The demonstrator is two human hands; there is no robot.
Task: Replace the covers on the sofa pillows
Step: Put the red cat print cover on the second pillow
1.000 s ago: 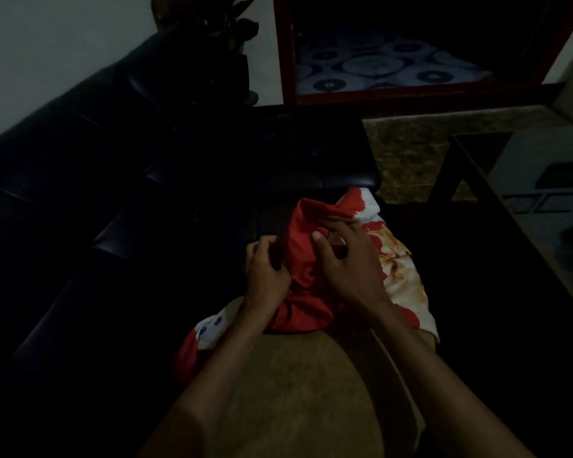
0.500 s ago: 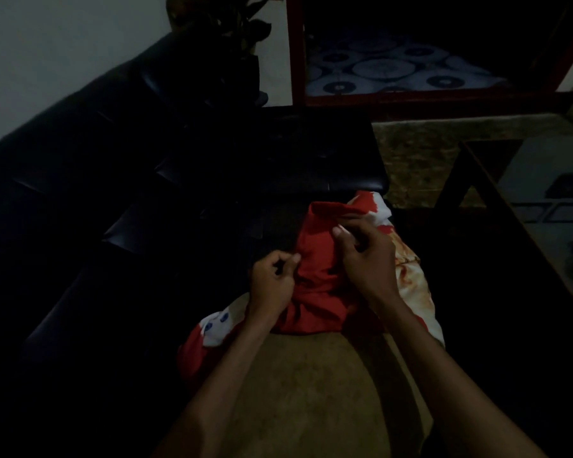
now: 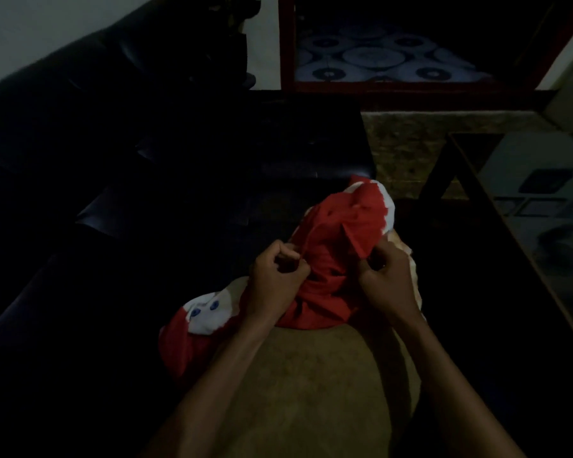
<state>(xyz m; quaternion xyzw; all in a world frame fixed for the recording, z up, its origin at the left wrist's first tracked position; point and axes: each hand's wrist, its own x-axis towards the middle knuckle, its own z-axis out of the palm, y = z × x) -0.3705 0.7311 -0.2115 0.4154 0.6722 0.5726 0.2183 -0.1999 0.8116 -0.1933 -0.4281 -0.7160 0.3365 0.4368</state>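
On the tan pillow [image 3: 311,391] beside the dark sofa [image 3: 129,160], the left hand [image 3: 275,279] and right hand [image 3: 386,279] pinch the bunched red cover [image 3: 338,233], which may slip free if either pinch loosens in this dimness.

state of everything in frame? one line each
Red and white printed fabric pillow cover: bunched, partly over the pillow.
Tan fabric pillow: mostly bare, on the lap.
Left hand: pinching the cover's edge.
Right hand: gripping the cover's edge.
Dark leather sofa: unoccupied seat.

Dark sofa [image 3: 186,180], red cover [image 3: 341,233] on seat
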